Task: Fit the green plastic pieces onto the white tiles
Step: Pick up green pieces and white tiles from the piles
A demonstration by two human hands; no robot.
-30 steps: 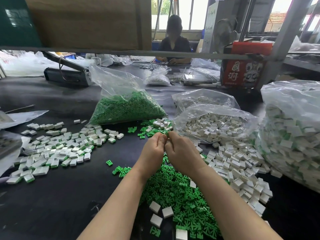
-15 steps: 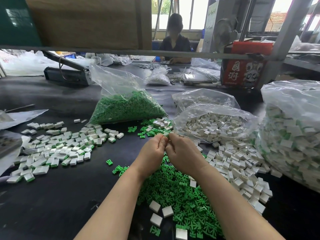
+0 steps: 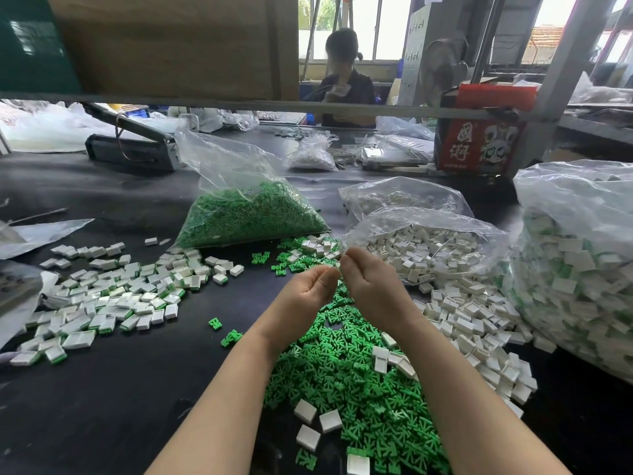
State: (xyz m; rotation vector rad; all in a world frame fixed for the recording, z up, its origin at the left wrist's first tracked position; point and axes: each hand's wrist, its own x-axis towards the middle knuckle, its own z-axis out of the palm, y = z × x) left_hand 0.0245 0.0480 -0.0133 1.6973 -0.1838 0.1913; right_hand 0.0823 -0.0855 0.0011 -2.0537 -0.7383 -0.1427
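Small green branched plastic pieces (image 3: 346, 371) lie heaped on the black table (image 3: 102, 389), square white tiles (image 3: 479, 330) at 3 o'clock of them. Above the heap, the left hand (image 3: 308, 291) and right hand (image 3: 371, 286) curl fingertip to fingertip; what they pinch cannot be told. Assembled green-backed white tiles (image 3: 113, 296) lie at 9 o'clock, a clear bag of green pieces (image 3: 246, 214) at 12.

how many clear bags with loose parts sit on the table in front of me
4 nearby: green pieces bag behind centre, white tiles bag right of it, another behind that, large bag far right; more may lie beyond.
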